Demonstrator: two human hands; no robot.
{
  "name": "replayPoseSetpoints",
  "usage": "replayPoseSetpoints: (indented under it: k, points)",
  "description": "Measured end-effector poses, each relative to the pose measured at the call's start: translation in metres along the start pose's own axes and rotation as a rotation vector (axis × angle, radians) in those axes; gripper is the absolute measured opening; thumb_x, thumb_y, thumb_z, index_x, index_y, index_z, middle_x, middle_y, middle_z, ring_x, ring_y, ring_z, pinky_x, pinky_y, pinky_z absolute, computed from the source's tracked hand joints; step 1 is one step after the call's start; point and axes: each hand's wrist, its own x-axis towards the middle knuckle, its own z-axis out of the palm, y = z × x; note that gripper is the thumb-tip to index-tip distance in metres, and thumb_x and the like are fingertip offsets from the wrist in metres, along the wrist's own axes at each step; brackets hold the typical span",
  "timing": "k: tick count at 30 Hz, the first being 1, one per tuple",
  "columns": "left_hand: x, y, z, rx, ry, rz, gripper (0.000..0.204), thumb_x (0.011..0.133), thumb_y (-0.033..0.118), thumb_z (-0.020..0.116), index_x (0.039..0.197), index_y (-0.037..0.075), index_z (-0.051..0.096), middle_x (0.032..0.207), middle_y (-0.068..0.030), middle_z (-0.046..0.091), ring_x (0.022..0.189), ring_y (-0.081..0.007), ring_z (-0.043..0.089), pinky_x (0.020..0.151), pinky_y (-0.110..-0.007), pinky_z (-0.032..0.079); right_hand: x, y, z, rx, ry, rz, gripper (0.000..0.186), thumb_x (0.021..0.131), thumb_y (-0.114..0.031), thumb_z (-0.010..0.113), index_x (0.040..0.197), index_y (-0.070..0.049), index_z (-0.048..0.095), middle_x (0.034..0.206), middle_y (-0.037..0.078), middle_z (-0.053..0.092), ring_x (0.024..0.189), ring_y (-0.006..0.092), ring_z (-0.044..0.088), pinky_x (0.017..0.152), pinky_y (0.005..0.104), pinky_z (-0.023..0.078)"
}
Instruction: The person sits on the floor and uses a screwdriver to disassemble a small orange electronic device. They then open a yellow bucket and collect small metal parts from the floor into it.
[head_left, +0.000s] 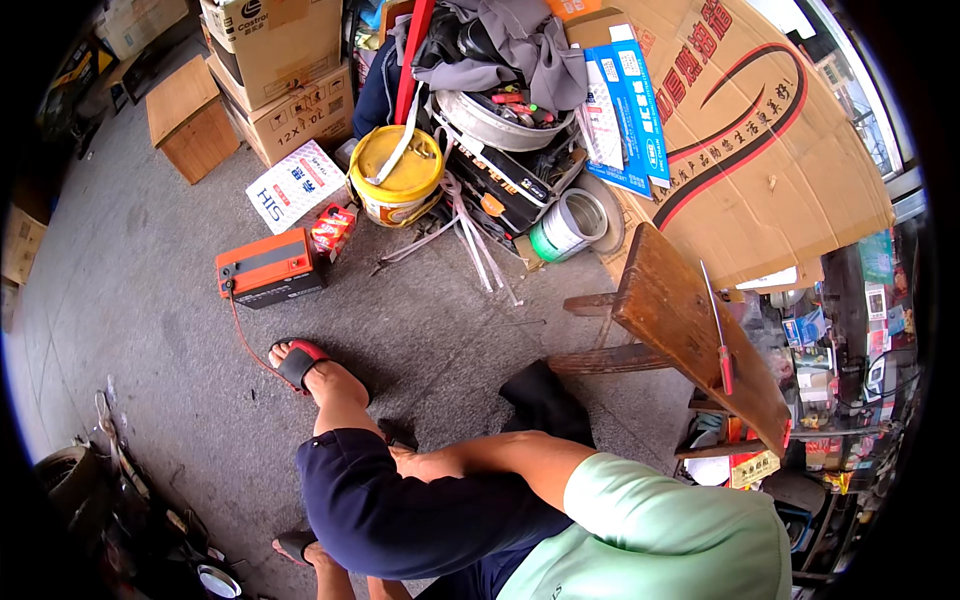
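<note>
My right arm, in a light green sleeve, reaches left across the dark shorts. The visible part of my right hand [408,463] is beside the raised knee, close to a dark sandal [398,434]; its fingers are hidden. My left hand does not show. Some skin at the lower edge is too cut off to identify. Ahead on the floor sits an orange-and-black battery [266,267]. A thin reddish wire [243,335] runs from its terminal toward the sandalled foot [308,366]. On a tilted-looking wooden bench [680,315] at right lies a long red-handled screwdriver [724,355].
A yellow bucket [392,178], an open tin can [570,225] and pale straps [470,240] sit beyond the battery. Cardboard boxes [290,105] and a large cardboard sheet [780,190] stand behind. Packed shelves [820,390] line the right; dark clutter [130,500] lies at lower left.
</note>
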Motion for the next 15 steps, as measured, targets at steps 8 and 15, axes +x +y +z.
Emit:
replayPoseSetpoints:
  k: [8,15]
  points:
    - [-0.0018,-0.0015,0.0022,-0.004,-0.007,0.007,0.037,0.090,0.039,0.044,0.113,0.013,0.057,0.118,-0.0067,0.057,0.108,-0.0212,0.053,0.090,-0.039,0.042,-0.0013,-0.0001,-0.0021,-0.005,-0.009,0.013,0.025,0.085,-0.019,0.051,0.104,-0.003,0.057,0.103,0.012,0.059,0.099,0.0269,0.056,0.083,0.0374,0.044]
    - [-0.0034,-0.0020,0.0034,0.000,-0.011,0.011,0.038,0.090,0.040,0.043,0.115,0.015,0.057,0.121,-0.0054,0.056,0.111,-0.0192,0.052,0.092,-0.038,0.041,-0.0004,0.0009,-0.0041,0.001,-0.008,0.022,0.025,0.086,-0.019,0.051,0.104,-0.003,0.058,0.103,0.012,0.059,0.099,0.0270,0.056,0.083,0.0373,0.045]
